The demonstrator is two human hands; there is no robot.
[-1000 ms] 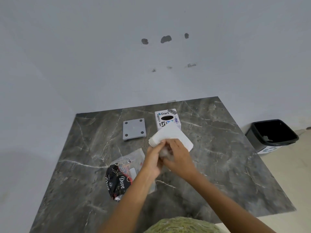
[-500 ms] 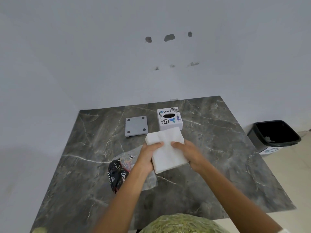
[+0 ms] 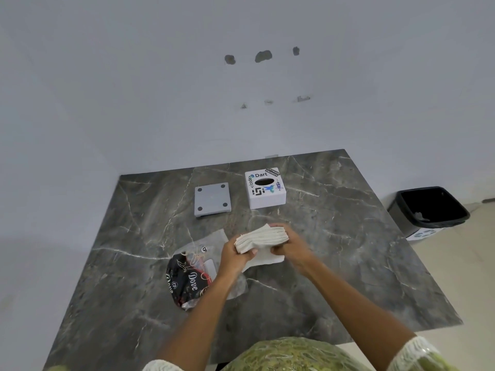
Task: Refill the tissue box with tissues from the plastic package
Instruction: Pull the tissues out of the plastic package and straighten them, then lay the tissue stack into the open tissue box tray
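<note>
Above the table, tissue stack: a thick white stack of folded paper tissues (image 3: 263, 236) is held off the dark marble-patterned table (image 3: 348, 250), in front of the body and well short of the box; the layered edge is turned upward, and one loose sheet is seen hanging below it.
Left hand: the left hand (image 3: 235, 257) is closed on the near left end of the stack, thumb over the top and fingers underneath, apparently so that the layers are kept from fanning out.
Right hand: the right hand (image 3: 290, 245) is wrapped round the right end, its grip pressed onto the stack; the bundle is judged to be squeezed narrow to suit the box.
Tissue box: the white cube-shaped tissue box with stickers and a dark oval slot (image 3: 265, 190) is stood near the far edge with its slot upward, apart from the hands.
Base plate: the grey square panel with four dark pads (image 3: 212, 199) is laid just left of the box, probably taken off so that filling can be done from below.
Package: the crumpled clear and black plastic package (image 3: 195, 274) is left lying flat beneath the left forearm; whether any tissues remain inside cannot be told.
Bin: the black waste bin (image 3: 428, 210) is set on the floor at the right, away from the work.
</note>
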